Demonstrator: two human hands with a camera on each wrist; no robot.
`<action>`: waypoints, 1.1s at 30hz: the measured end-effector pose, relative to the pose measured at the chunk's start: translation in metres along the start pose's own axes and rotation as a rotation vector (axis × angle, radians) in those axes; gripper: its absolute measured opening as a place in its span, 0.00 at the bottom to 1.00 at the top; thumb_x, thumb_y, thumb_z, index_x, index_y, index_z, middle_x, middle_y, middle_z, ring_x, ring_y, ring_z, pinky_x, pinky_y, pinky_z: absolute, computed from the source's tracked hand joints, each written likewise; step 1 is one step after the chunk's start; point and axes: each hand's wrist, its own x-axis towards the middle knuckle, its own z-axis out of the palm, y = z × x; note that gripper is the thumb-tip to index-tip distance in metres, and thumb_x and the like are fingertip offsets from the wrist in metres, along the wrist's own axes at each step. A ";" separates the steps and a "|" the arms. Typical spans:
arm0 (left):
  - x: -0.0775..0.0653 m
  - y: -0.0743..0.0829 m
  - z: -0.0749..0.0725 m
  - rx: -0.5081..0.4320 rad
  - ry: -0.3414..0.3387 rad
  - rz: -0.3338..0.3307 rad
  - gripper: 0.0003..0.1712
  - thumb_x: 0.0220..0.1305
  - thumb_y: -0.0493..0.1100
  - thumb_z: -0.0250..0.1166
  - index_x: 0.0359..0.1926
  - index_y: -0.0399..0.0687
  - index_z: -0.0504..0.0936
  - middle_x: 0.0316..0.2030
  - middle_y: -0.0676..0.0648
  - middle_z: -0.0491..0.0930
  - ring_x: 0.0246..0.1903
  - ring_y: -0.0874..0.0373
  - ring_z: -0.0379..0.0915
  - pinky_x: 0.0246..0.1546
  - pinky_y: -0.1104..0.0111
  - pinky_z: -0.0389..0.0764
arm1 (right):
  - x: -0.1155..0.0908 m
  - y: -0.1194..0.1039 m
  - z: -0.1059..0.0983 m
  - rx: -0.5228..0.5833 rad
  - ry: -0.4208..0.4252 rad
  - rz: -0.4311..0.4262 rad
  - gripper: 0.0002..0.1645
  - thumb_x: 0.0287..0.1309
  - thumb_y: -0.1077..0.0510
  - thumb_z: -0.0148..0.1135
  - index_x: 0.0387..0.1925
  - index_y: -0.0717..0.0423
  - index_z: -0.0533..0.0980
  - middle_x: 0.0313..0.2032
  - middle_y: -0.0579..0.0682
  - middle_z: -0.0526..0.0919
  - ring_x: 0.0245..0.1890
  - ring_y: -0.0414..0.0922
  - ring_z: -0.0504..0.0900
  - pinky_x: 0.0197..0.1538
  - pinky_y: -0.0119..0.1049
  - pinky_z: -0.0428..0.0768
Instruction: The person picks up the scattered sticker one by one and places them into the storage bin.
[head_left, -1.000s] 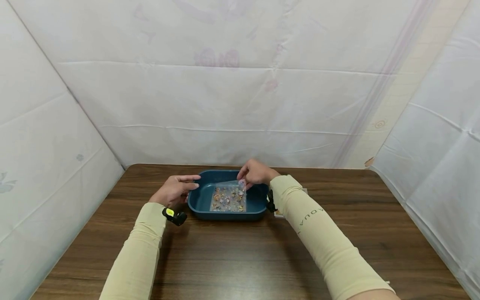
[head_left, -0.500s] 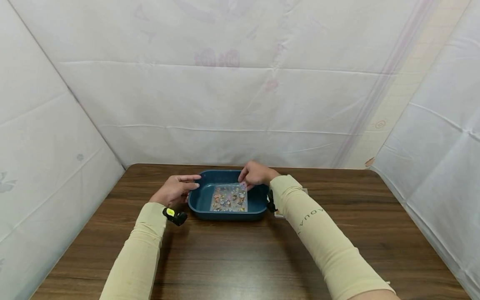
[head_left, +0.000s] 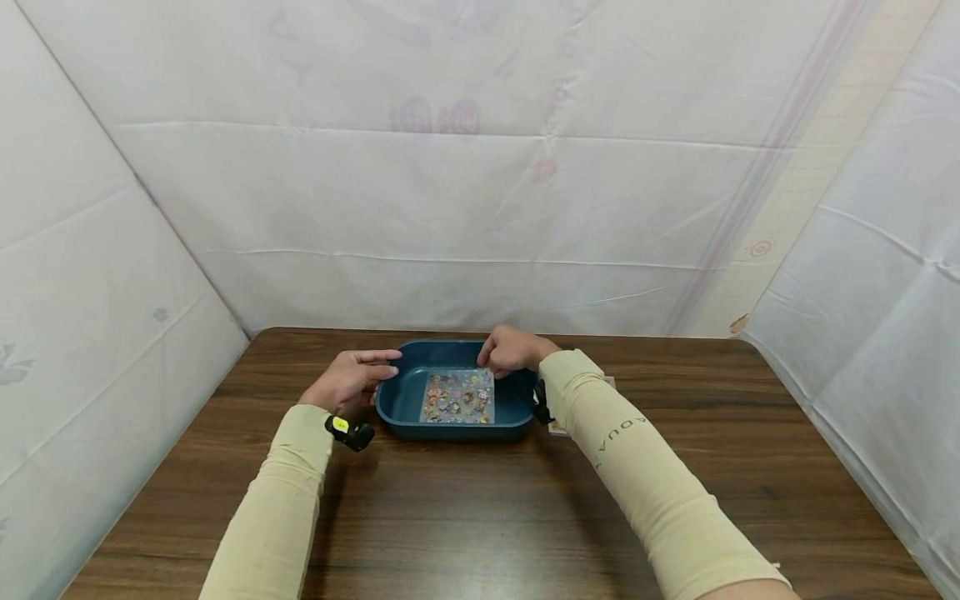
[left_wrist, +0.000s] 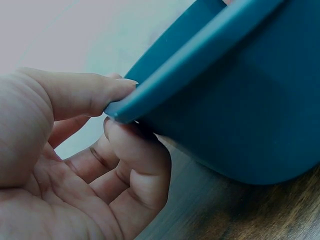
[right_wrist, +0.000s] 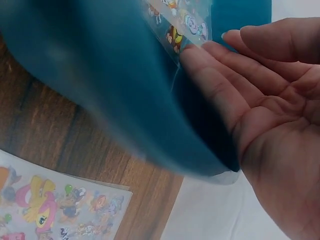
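Just below the center of the head view, a clear cartoon sticker sheet (head_left: 457, 397) lies in a teal plastic basin (head_left: 457, 432) on a wood-grain counter (head_left: 450, 517), tended by a person's two bare hands. Left of center, the left hand (head_left: 347, 379) pinches the basin's rim, thumb over the lip and a curled finger beneath it. At the basin's upper right, the right hand (head_left: 514, 348) reaches inside, its fingers (right_wrist: 215, 90) loosely extended and the thumb apart; fingertips touch the sheet's edge, but no firm grip on it shows. With so light a contact, the thin sheet could skew or ride up against the basin's wall, and plastic clinging to a fingertip could drag it along if the hand lifts. The left hand's hold carries its own risk: a tug on the rim could tip or skid the basin, sliding the sheet toward one end. A second sticker sheet (right_wrist: 55, 200), at lower left in the right wrist view, rests on the counter beside the basin, single or stacked one cannot tell. In the head view the right sleeve (head_left: 652, 483) partly covers it; a sweep of that forearm could shift or crease it.
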 end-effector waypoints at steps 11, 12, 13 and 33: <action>0.004 -0.002 0.001 0.002 0.005 0.002 0.29 0.76 0.41 0.63 0.74 0.48 0.73 0.24 0.55 0.71 0.23 0.59 0.67 0.30 0.65 0.76 | -0.004 -0.003 -0.004 -0.059 -0.012 -0.030 0.21 0.63 0.73 0.53 0.54 0.71 0.84 0.43 0.61 0.85 0.25 0.40 0.66 0.43 0.34 0.74; 0.004 -0.003 0.001 0.002 0.006 0.001 0.28 0.76 0.41 0.63 0.74 0.48 0.73 0.24 0.55 0.71 0.23 0.59 0.67 0.31 0.65 0.76 | -0.004 -0.002 -0.005 -0.061 -0.015 -0.033 0.21 0.63 0.73 0.53 0.53 0.71 0.84 0.43 0.61 0.85 0.23 0.41 0.60 0.43 0.36 0.72; 0.003 -0.003 0.000 0.005 0.000 0.004 0.29 0.76 0.41 0.63 0.75 0.48 0.72 0.24 0.55 0.71 0.23 0.60 0.67 0.31 0.65 0.76 | -0.004 -0.002 -0.005 -0.062 -0.019 -0.031 0.21 0.63 0.73 0.53 0.54 0.71 0.84 0.43 0.62 0.85 0.23 0.43 0.58 0.43 0.37 0.71; -0.001 0.001 -0.003 0.032 -0.010 0.012 0.30 0.77 0.42 0.62 0.76 0.47 0.70 0.22 0.56 0.69 0.23 0.59 0.65 0.31 0.64 0.74 | -0.009 -0.003 -0.010 0.051 -0.014 0.004 0.27 0.65 0.69 0.60 0.65 0.72 0.76 0.64 0.66 0.80 0.62 0.55 0.83 0.61 0.44 0.84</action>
